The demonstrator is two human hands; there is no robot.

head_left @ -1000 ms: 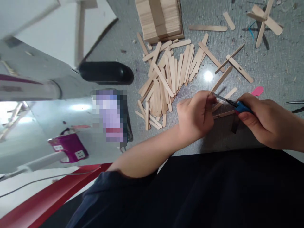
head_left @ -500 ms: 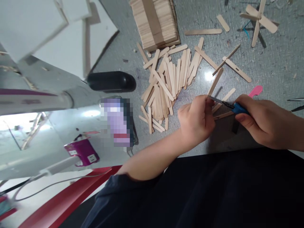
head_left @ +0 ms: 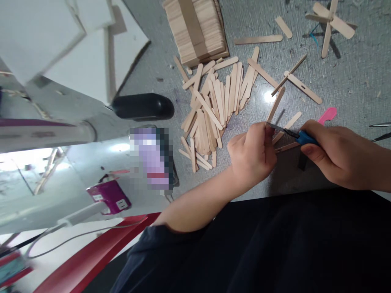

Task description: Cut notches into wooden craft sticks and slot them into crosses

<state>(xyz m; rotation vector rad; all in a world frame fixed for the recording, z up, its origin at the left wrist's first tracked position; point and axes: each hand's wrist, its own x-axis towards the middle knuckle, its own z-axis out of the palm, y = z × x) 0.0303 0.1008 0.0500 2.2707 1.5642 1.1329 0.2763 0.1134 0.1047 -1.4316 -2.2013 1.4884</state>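
Observation:
My left hand [head_left: 252, 150] is closed around the lower end of a wooden craft stick [head_left: 276, 104], which points up and to the right. In my right hand [head_left: 334, 156] is a blue-handled craft knife [head_left: 305, 138], gripped with the thumb along the handle. Its thin metal blade reaches the stick right at my left fingertips, where the exact contact is hidden. Under and beside the knife lie loose sticks, among them a pale one [head_left: 291, 122]. Just above, two sticks cross, one of them slotted [head_left: 308, 90].
A banded block of craft sticks [head_left: 195, 34] stands behind a loose pile of sticks [head_left: 210, 110]. An assembled star of sticks [head_left: 331, 20] is at the far right. Also around are a pink piece [head_left: 328, 116], metal tips [head_left: 380, 125], a black case [head_left: 143, 106], a phone [head_left: 154, 158] and white boards [head_left: 82, 61].
The whole view has shifted slightly. Both hands keep their grips, and the knife blade stays against the stick at the left fingertips with hardly any visible movement.

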